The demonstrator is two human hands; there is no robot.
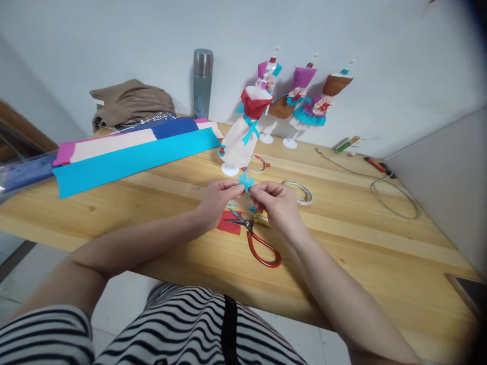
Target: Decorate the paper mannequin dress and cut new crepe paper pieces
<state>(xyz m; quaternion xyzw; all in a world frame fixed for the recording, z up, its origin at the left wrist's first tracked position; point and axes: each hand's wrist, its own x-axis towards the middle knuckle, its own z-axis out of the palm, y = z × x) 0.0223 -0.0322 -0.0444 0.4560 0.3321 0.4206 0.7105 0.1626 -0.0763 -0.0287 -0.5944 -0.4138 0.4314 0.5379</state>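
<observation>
Between both hands is a small turquoise crepe paper piece (pixel 246 181) with a cut, pointed edge. My left hand (pixel 222 198) pinches its left side, and my right hand (pixel 274 202) pinches the right side. Just below them lie scissors (pixel 262 249) with red handles, their blades over a red paper piece (pixel 230 224). Small turquoise scraps (pixel 232 204) are scattered under the fingers. Beyond the hands stands a small dress form (pixel 240 139) in a cream skirt, red top and turquoise sash.
Several more dressed forms (pixel 303 78) stand along the wall. Crepe paper rolls (pixel 140 157), a brown cloth (pixel 131 104) and a thermos (pixel 203 83) are at the left and back. A tape roll (pixel 309 196) lies right of the hands; a cable (pixel 375 190) and a red tool (pixel 375 164) are farther right.
</observation>
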